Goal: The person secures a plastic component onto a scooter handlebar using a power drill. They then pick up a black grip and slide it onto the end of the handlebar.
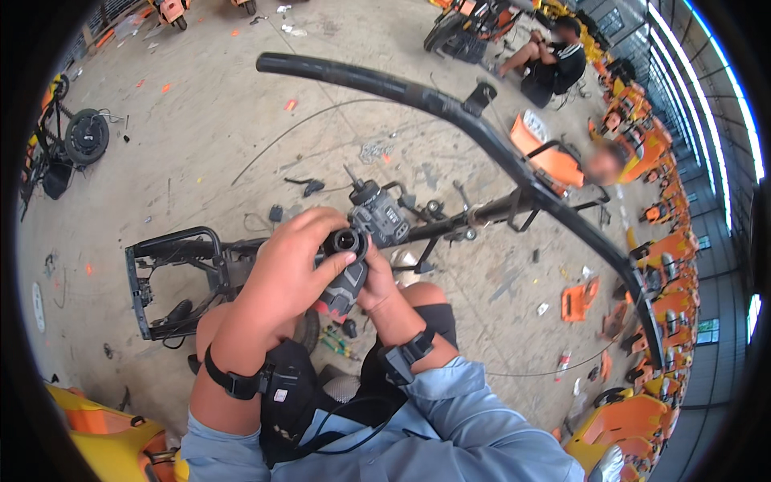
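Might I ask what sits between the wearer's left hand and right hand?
In the head view, a grey-and-black power tool lies between the left hand and the right hand.

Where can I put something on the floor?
Mostly bare floor lies left, between the far-left wheel and curved bar, and right, between the right knee and orange panel. It's crowded around the held power tool: black frame, loose parts.

Littered grey floor (pixel 201 104), ribbed grey wall (pixel 727 269), small windows (pixel 707 331), bright light strips (pixel 736 88).

Two foreground hands (pixel 291 251), two wristbands (pixel 239 384)
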Tool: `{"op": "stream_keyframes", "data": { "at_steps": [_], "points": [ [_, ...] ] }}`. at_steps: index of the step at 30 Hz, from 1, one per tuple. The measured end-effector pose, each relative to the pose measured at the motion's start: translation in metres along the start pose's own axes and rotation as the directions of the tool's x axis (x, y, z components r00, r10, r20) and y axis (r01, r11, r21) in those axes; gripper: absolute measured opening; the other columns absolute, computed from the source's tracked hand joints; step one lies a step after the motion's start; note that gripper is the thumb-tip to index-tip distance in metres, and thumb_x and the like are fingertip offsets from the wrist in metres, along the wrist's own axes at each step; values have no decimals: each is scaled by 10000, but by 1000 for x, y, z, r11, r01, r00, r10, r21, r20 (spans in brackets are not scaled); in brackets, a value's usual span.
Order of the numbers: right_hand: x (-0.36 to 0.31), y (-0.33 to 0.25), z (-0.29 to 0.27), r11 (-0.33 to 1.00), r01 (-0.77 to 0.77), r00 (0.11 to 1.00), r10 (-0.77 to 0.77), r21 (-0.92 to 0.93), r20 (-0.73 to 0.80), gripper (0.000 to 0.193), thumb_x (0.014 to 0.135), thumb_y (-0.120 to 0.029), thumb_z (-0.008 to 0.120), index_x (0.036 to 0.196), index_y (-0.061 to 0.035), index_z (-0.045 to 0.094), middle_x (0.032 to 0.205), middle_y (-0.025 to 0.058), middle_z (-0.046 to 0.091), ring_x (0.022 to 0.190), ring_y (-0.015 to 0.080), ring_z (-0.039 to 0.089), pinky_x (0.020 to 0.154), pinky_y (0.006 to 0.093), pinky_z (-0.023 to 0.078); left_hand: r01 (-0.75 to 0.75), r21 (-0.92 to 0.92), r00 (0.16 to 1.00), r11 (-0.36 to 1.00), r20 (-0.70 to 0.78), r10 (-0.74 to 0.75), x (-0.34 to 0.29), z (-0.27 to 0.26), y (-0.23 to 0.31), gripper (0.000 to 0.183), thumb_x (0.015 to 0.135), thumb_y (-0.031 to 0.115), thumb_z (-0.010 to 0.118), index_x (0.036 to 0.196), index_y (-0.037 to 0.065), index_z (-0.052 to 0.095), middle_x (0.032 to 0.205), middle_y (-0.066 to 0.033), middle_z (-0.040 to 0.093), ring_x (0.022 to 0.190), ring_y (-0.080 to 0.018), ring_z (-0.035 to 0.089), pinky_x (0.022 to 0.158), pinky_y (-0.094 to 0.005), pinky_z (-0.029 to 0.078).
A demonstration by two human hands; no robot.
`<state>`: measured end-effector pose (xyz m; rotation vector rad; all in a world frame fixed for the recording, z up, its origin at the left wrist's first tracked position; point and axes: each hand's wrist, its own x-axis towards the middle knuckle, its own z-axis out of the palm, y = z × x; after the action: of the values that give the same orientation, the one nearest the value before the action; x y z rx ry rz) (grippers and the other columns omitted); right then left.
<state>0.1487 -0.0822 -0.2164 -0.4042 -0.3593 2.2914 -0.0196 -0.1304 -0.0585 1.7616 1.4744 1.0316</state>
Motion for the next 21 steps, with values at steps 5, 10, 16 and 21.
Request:
{"op": "stream_keyframes", "data": {
  "at_steps": [5,10,16,21],
  "points": [
    [-3,0,-1,1000,-24,999,24,3,41,545,972,-459,666,1345,-76,560,1217,98,669,1082,237,688,937,419,594,-38,9,999,999,-15,38,-3,1,-5,340,839,106,759,1134,-24,649,1210,-179,650,1135,-381,618,990,-427,483],
    [-6,4,-3,999,-36,999,35,12,38,580,968,-470,667,1365,-68,539,1249,114,649,1124,250,669,971,435,581,-70,12,997,997,-35,71,-7,1,-4,349,834,118,767,1139,-7,652,1207,-167,650,1127,-373,619,990,-427,480],
    [-10,4,-1,1000,3,1000,-3,-28,-8,657,946,-521,667,1401,-71,518,1293,141,631,1171,290,646,995,452,568,-164,-45,986,985,24,165,-6,-4,-5,424,814,147,787,1193,19,646,1244,-174,642,1171,-371,610,1024,-421,474],
    [-14,1,5,996,49,998,-45,-76,54,665,954,-535,647,1418,-79,507,1321,145,625,1189,297,642,1016,454,557,-37,-214,996,976,69,53,-8,-3,-3,391,829,87,766,1195,40,636,1247,-151,641,1095,-344,635,896,-389,522]
  ]
}}
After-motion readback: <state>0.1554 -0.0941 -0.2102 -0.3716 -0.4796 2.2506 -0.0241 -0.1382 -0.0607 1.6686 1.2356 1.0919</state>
